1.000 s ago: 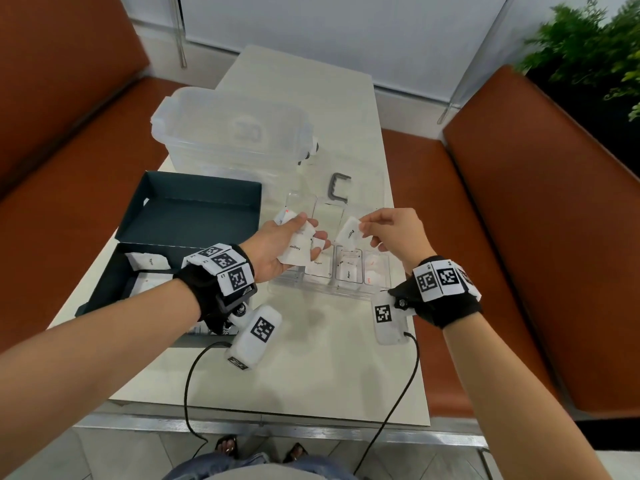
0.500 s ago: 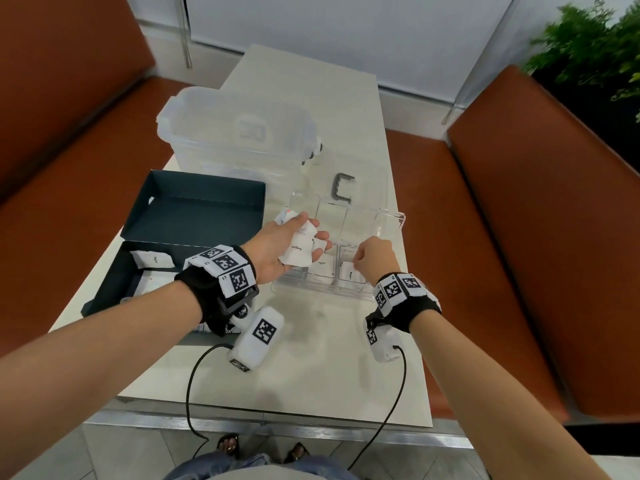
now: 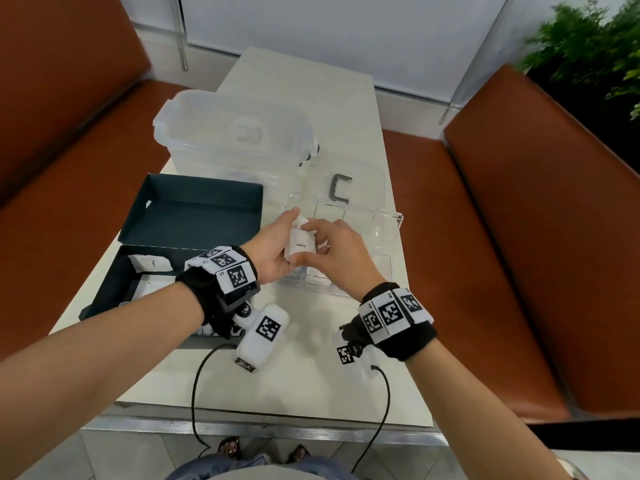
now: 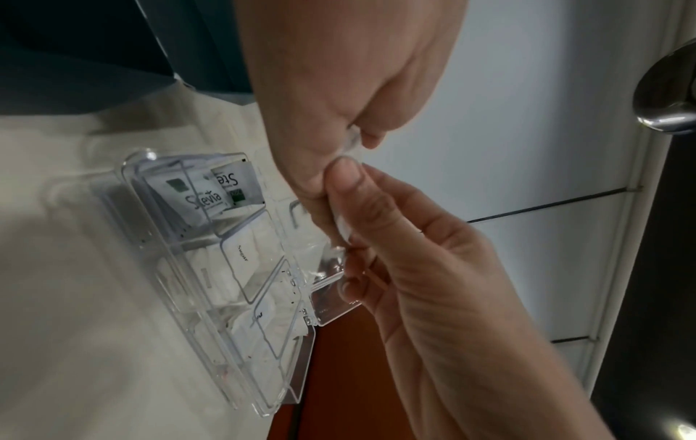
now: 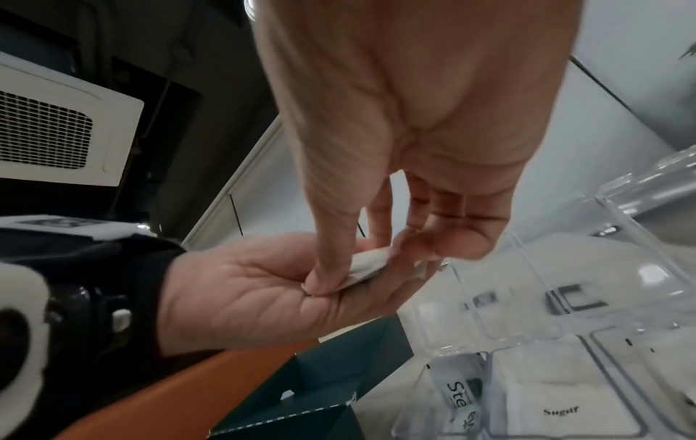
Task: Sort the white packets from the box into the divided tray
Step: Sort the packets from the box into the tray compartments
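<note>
The right hand point(image 3: 341, 251) has come back from the clear divided plastic tray point(image 3: 388, 233) to pinch a white paper sugar packet point(image 3: 300, 242). The left hand point(image 3: 273, 249) grips the bunch. Another sort looks due.

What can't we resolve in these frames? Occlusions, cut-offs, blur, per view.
- Head: packet count in the left hand; the right hand covers the stack of packets.
- Head: near compartments of the divided tray, hidden by both hands.
- Head: the box, its near part hidden by the left forearm.
- Left wrist: print on far-compartment packets, too small.
- Right wrist: tray cut off at the bottom edge.
</note>
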Available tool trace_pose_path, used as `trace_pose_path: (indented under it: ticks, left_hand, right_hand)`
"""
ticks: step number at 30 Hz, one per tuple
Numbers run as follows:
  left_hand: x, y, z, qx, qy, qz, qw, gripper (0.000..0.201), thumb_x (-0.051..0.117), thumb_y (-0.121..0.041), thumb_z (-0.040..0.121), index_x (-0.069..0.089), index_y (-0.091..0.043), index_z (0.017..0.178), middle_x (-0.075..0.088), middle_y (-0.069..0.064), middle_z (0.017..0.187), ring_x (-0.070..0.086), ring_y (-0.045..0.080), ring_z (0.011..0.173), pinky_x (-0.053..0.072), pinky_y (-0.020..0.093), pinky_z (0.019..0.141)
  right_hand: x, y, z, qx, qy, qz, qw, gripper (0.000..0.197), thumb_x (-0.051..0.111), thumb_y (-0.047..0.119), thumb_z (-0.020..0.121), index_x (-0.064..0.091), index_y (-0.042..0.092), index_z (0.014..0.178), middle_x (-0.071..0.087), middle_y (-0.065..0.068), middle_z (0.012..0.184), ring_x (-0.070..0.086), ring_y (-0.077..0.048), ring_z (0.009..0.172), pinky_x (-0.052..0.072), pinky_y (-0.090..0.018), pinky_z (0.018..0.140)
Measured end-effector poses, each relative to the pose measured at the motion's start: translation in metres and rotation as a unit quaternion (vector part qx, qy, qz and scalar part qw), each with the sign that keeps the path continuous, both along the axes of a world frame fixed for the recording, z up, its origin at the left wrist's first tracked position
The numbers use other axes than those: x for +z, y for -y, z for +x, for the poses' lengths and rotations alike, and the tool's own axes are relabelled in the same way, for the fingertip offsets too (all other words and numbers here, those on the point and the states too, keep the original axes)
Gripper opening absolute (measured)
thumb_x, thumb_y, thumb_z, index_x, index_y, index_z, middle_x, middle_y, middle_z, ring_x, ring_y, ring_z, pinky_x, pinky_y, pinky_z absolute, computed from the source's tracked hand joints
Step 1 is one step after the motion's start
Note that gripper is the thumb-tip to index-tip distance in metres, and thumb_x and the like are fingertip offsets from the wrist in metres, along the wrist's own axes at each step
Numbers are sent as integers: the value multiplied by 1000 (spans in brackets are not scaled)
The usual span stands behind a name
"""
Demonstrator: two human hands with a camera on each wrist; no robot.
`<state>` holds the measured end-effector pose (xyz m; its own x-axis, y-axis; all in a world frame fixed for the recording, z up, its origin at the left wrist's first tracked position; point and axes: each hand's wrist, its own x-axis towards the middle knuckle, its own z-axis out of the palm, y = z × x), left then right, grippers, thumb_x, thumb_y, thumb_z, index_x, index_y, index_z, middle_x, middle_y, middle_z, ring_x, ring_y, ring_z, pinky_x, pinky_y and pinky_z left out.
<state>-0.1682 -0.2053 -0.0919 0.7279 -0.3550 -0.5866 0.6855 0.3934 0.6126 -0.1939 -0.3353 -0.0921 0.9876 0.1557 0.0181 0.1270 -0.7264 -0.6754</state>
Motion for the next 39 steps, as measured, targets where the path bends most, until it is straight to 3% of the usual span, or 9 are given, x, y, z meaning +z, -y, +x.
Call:
trace_pose_path:
  ticks: [4, 8, 12, 16, 19, 25, 29, 32, 39]
  left_hand:
    - [-1, 2, 1, -16, 36, -3, 999, 42, 36, -42, 104, 57, -14, 128, 63, 11, 112, 63, 21, 90, 56, 32, 70]
    - [-2, 3, -1, -12, 46, 13, 999, 31, 39, -37, 104, 60, -17, 116, 66, 13, 105, 65, 26, 80, 59, 35, 57]
    - [-6, 1, 1, 6, 36, 27, 999, 28, 47, -34, 101, 56, -13, 119, 67, 14, 95, 63, 25, 67, 57, 29, 51]
    - [-11, -4, 4, 5, 41, 33, 999, 26, 56, -34, 97, 61, -13, 112, 70, 13, 89, 60, 23, 68, 54, 26, 53]
    - [-13, -2, 3, -1, 64, 48, 997, 26, 63, -30, 93, 63, -11, 111, 68, 11, 89, 58, 21, 69, 52, 24, 49]
    - [-21, -1, 6, 13, 199, 188, 962, 24, 66, -17, 92, 63, 0, 108, 66, 7, 71, 57, 11, 46, 44, 20, 41]
    - [-18, -13, 17, -79, 292, 270, 914, 13, 66, -16, 92, 66, -4, 94, 67, 10, 73, 55, 20, 61, 44, 24, 45]
    - [-17, -17, 22, -120, 333, 302, 885, 16, 69, -19, 90, 69, -3, 92, 68, 10, 70, 57, 15, 54, 45, 23, 44]
    - [-21, -25, 28, -52, 305, 292, 905, 18, 69, -18, 89, 68, -2, 96, 69, 8, 78, 62, 13, 64, 49, 24, 49]
  right_hand:
    - [0, 7, 4, -31, -9, 61, 998, 37, 84, 26, 68, 63, 18, 98, 64, 5, 106, 52, -3, 76, 37, -7, 64]
    - [2, 15, 8, -95, -47, 166, 980, 17, 77, 24, 78, 68, 11, 83, 66, 3, 75, 57, -6, 60, 44, -16, 57]
    - [7, 20, 10, -152, -99, 323, 929, 14, 72, 10, 83, 59, 6, 85, 64, -11, 74, 58, -14, 50, 47, -24, 47]
    - [10, 21, 9, -204, -101, 465, 856, 30, 66, -3, 85, 48, 5, 107, 65, -22, 88, 69, -24, 66, 58, -28, 60]
    - [8, 19, 6, -188, -126, 492, 840, 24, 64, -8, 85, 50, 2, 102, 66, -23, 87, 69, -30, 76, 60, -33, 73]
    - [5, 25, 5, -156, -163, 400, 888, 23, 75, 12, 81, 56, 4, 90, 65, -12, 76, 64, -21, 64, 58, -30, 64]
    - [11, 35, 15, -150, -117, 234, 954, 20, 72, 33, 83, 67, 17, 92, 68, 5, 79, 62, -7, 67, 51, -24, 65]
    - [12, 36, 22, -102, -96, 151, 978, 7, 74, 22, 81, 69, 23, 86, 70, 2, 79, 62, -7, 70, 51, -17, 58]
    - [-15, 31, 31, -193, -152, 78, 966, 21, 68, 3, 85, 66, -5, 104, 68, -17, 97, 69, -25, 70, 57, -24, 62]
